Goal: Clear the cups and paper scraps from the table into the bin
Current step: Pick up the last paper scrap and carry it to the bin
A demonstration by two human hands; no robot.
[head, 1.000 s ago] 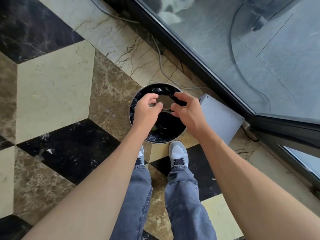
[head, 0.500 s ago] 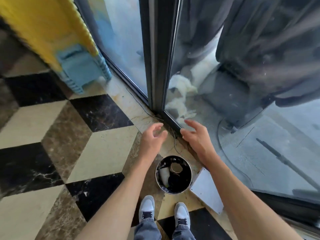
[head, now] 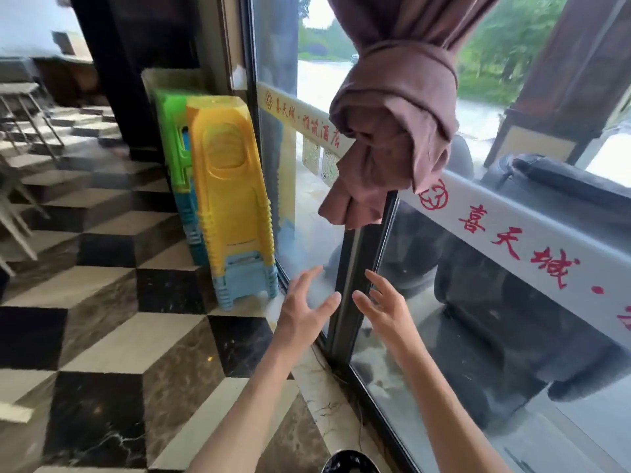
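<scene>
Both my arms reach forward in front of a glass wall. My left hand is open with fingers spread and holds nothing. My right hand is open too, fingers apart, a short gap from the left one. Only the top rim of the round bin with its black liner shows at the bottom edge, below and between my forearms. No cups, paper scraps or table are in view.
A stack of yellow, green and blue plastic stools stands against the glass at the left. A knotted brown curtain hangs above my hands by the dark window frame. Patterned marble floor spreads left; metal chair legs at far left.
The view has lifted from the bin on the floor up to the window. Both hands rose away from the bin, empty and with fingers spread; the bin slid to the bottom edge.
</scene>
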